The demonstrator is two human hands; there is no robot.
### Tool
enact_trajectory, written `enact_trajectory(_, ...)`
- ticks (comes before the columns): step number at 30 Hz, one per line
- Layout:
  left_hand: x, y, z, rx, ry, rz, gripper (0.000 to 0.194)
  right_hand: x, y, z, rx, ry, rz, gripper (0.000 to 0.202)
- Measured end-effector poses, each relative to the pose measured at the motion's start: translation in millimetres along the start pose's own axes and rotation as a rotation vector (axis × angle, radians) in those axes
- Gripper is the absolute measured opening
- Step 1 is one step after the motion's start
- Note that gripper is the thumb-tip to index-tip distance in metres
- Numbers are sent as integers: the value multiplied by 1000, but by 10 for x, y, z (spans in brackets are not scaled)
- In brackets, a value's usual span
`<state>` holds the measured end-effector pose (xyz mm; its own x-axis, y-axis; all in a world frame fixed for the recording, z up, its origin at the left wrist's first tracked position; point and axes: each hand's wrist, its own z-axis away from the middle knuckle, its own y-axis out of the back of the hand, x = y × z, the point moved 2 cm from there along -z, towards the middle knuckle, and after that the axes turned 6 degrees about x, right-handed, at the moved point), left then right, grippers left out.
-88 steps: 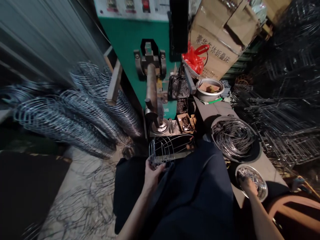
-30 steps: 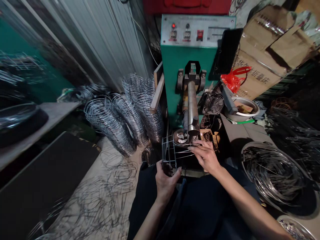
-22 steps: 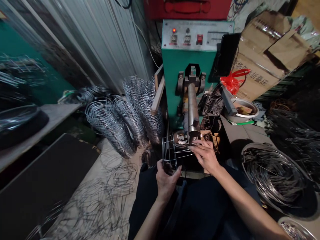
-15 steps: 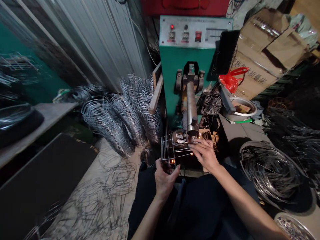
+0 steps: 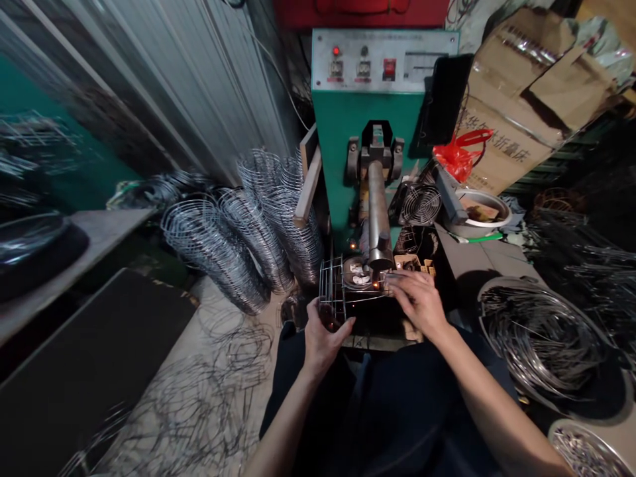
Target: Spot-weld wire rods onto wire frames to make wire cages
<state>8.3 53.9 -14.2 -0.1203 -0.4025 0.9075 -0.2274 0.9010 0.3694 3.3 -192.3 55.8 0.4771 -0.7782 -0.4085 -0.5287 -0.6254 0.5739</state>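
Between my two hands is a wire frame point(image 5: 340, 289) of thin metal rods, under the round arm point(image 5: 378, 212) of a green spot welding machine point(image 5: 338, 146). My left hand point(image 5: 322, 338) is closed around the frame's near left corner, thumb toward the right. The fingers of my right hand point(image 5: 420, 299) pinch the frame's right end, close beside the welding tip, where an orange glow shows. What exactly lies between those fingertips is too small to make out. A few sparks show near the tip and by my left hand.
Stacks of bent wire rings point(image 5: 209, 245) stand on the left, with loose wire pieces point(image 5: 199, 397) on the floor. At right are a tub of wire rods point(image 5: 541, 338), a bowl of small metal parts point(image 5: 586, 450), a metal basin point(image 5: 489, 222) and a cardboard box point(image 5: 511, 119).
The wire frame has shifted slightly up and turned a little under the arm. My right hand has moved slightly right; sparks now appear in different spots.
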Motion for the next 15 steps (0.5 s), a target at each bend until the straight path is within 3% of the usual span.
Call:
enact_trajectory(3, -124, -2, 59, 83, -133, -103, 99, 188, 400, 274, 44, -154, 56, 19)
enact_trajectory(5, -185, -29, 125, 71, -145, -132, 82, 490, 756, 658, 70, -335, 217, 28)
enact_trajectory(7, -195, -25, 216, 53, -102, -122, 58, 871, 1165, 1223, 37, -539, 462, 40)
enact_trajectory(10, -88, 131, 394, 5, -11, -94, 47, 1389, 1819, 2325, -104, -931, 733, 42)
enact_trajectory(13, 86, 403, 572, -235, 116, 3, 43, 1615, 2334, 3405, -149, -1065, 742, 30)
enact_trajectory(15, 167, 537, 676, -461, 269, 130, 38, 1623, 2505, 3964, -152, -1084, 707, 23)
